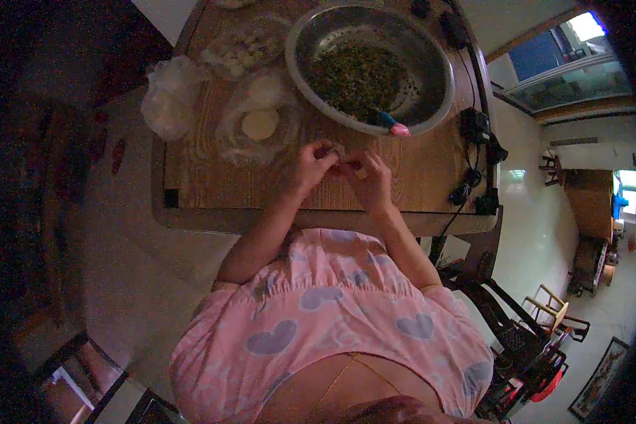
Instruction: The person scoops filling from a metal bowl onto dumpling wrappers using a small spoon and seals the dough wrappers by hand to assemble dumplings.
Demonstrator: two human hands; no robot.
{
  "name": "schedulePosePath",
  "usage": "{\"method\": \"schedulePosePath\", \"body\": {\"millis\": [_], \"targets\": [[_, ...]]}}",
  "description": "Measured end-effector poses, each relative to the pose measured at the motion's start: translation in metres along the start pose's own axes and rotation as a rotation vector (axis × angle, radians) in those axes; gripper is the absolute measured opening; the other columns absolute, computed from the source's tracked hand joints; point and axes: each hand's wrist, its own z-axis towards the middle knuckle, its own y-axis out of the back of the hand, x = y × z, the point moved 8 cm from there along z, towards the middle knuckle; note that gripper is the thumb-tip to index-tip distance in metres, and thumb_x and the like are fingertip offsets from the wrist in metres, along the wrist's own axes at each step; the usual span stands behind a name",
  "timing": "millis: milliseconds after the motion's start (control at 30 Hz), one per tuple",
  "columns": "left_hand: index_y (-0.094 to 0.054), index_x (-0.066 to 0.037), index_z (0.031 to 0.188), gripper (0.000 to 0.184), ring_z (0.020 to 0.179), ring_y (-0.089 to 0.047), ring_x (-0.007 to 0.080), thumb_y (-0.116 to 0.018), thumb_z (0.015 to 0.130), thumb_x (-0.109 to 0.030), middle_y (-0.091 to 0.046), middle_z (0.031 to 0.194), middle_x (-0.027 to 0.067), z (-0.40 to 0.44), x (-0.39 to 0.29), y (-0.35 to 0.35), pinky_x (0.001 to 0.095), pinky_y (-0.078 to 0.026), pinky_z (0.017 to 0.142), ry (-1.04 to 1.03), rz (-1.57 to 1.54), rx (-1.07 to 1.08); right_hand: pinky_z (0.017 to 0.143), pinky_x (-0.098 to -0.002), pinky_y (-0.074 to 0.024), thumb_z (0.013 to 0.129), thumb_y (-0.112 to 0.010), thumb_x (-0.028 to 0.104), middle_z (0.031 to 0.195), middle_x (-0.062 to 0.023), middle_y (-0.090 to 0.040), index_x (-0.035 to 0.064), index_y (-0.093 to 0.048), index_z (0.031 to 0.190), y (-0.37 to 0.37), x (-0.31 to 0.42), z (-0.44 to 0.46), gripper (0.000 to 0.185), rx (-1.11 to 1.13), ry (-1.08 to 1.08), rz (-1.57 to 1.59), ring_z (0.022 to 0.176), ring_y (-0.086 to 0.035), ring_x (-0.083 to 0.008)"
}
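In the head view, both hands meet over the near part of the wooden counter (219,189), just below the metal bowl (442,99). The left hand (311,168) has its grip together, thumb and fingers pinched on a small pale piece (340,150), which sits between the two hands, above the counter. The right hand (372,181) also has its grip together, its fingertips clamped on the near side of the same piece; the piece is mostly covered by the fingers, so its exact shape cannot be told. The bowl holds a chopped green mixture (357,76), and a utensil with a teal and pink handle (398,129) leans over the rim nearest the hands. Left of the bowl, a flat pale round (260,124) lies on clear plastic (242,150), with another pale round (264,88) just beyond it. Farther up, a clear plastic bag (221,51) holds several small pale lumps (249,55). A crumpled, whitish plastic bag (169,102) rests at the left edge of the counter. Along the right edge are a black adapter (475,126) and, nearer the person, a bundle of dark cable (464,189).
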Motion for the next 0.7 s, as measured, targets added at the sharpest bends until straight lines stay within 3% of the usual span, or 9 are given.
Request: {"method": "schedulePosePath", "body": {"millis": [33,100,167,367,467,533,600,667,700], "targets": [[-0.057,0.002,0.097,0.018,0.072,-0.061,0.0173,-0.057,0.08,-0.006,-0.061,0.086,0.0087,0.0,-0.004,-0.001,0.0293,-0.055,0.06,0.007,0.02,0.048,0.062,-0.0297,-0.0482,0.073,-0.066,0.002,0.08,-0.0087,-0.06,0.004,-0.06,0.085,0.0,-0.003,-0.001,0.014,0.006,-0.037,0.02,0.07,-0.059,-0.0209],[-0.057,0.003,0.096,0.017,0.072,-0.061,0.0177,-0.056,0.08,-0.004,-0.061,0.085,0.009,-0.002,-0.014,-0.002,0.0298,-0.055,0.06,0.024,0.089,0.107,0.063,-0.0307,-0.0486,0.072,-0.065,0.002,0.081,-0.0093,-0.059,0.004,-0.06,0.086,0.002,0.0,-0.001,0.015,0.05,0.097,-0.21,0.071,-0.059,-0.0222],[-0.057,0.003,0.095,0.016,0.072,-0.062,0.0178,-0.056,0.08,-0.002,-0.061,0.085,0.0091,-0.005,-0.023,-0.001,0.0297,-0.055,0.06,0.031,0.176,0.126,0.064,-0.0316,-0.049,0.072,-0.065,0.002,0.083,-0.0097,-0.059,0.004,-0.06,0.086,0.0,0.004,-0.004,0.015,0.125,0.441,-0.706,0.073,-0.059,-0.0229],[-0.059,0.003,0.093,0.013,0.069,-0.063,0.0173,-0.055,0.081,-0.002,-0.062,0.084,0.0083,-0.005,-0.027,-0.003,0.0276,-0.055,0.061,0.01,0.2,0.175,0.064,-0.0321,-0.0498,0.072,-0.066,0.004,0.084,-0.0099,-0.06,0.0045,-0.061,0.087,-0.005,0.031,0.0,0.015,0.134,0.3,-0.583,0.073,-0.06,-0.0232],[-0.061,-0.001,0.098,0.026,0.085,-0.061,0.0202,-0.063,0.073,-0.006,-0.064,0.094,0.0087,-0.008,-0.029,-0.001,0.0321,-0.049,0.078,0.141,0.236,0.204,0.064,-0.0323,-0.0502,0.072,-0.067,0.005,0.085,-0.0096,-0.06,0.0045,-0.061,0.087,-0.001,0.023,0.002,0.016,0.097,0.09,-0.25,0.075,-0.06,-0.0228],[-0.06,0.001,0.096,0.018,0.075,-0.062,0.0175,-0.058,0.078,-0.003,-0.063,0.087,0.0083,-0.003,-0.019,-0.005,0.0283,-0.053,0.067,0.108,0.134,0.255,0.064,-0.0324,-0.0504,0.072,-0.067,0.005,0.086,-0.0095,-0.061,0.0042,-0.062,0.087,0.005,0.004,0.002,0.016,0.044,-0.057,-0.04,0.075,-0.061,-0.0226],[-0.059,0.002,0.095,0.016,0.071,-0.063,0.0156,-0.057,0.08,-0.004,-0.062,0.084,0.008,0.0,-0.013,-0.005,0.0264,-0.054,0.063,0.074,0.097,0.26,0.063,-0.0318,-0.0503,0.072,-0.068,0.005,0.086,-0.0096,-0.061,0.0039,-0.062,0.087,0.007,0.005,0.004,0.016,0.056,0.049,-0.189,0.074,-0.061,-0.0221],[-0.059,0.002,0.096,0.018,0.073,-0.062,0.0146,-0.058,0.08,-0.007,-0.062,0.084,0.0077,0.001,-0.012,-0.001,0.0262,-0.054,0.063,0.036,0.125,0.223,0.063,-0.0306,-0.0498,0.071,-0.068,0.005,0.084,-0.0097,-0.062,0.0035,-0.062,0.085,-0.003,0.026,0.0,0.015,0.135,0.415,-0.691,0.072,-0.061,-0.0213],[-0.059,0.001,0.096,0.019,0.073,-0.061,0.0141,-0.059,0.08,-0.008,-0.062,0.084,0.0076,0.0,-0.012,0.001,0.026,-0.053,0.063,0.034,0.021,0.166,0.062,-0.0298,-0.0494,0.071,-0.068,0.005,0.082,-0.0094,-0.062,0.0033,-0.061,0.084,-0.002,0.029,0.001,0.015,0.099,0.368,-0.669,0.071,-0.061,-0.02]]}}
